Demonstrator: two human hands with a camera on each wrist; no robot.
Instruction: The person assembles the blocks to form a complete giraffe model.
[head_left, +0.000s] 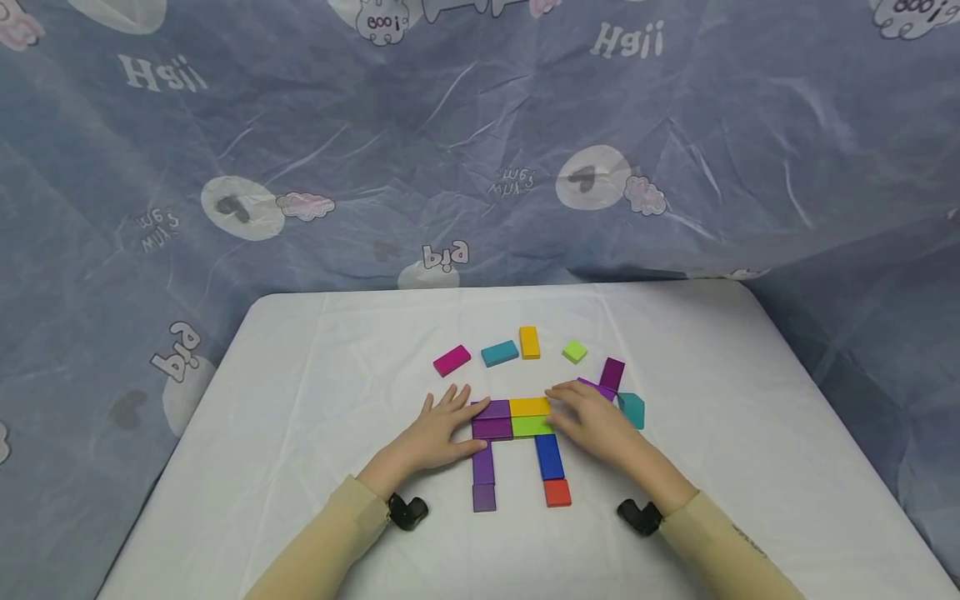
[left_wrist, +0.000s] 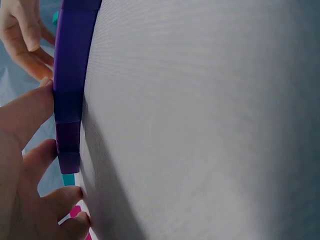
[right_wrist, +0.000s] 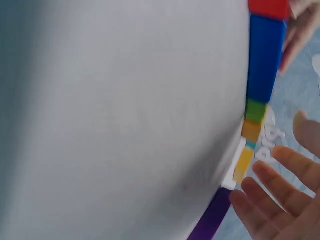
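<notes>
Flat coloured blocks lie joined edge to edge in the middle of the table. Its top rows hold two purple blocks, a yellow block and a lime block. Below on the left run two more purple blocks; on the right, a blue block with a red block under it. My left hand touches the left purple blocks with spread fingers. At the opposite end my right hand has its fingertips by the yellow and lime blocks, holding nothing; the right wrist view shows its fingers extended.
Behind the joined blocks lie a pink block, a teal block, an orange-yellow block and a small lime block. Beyond my right hand are a dark purple block and a teal angular block. A white cloth covers the table.
</notes>
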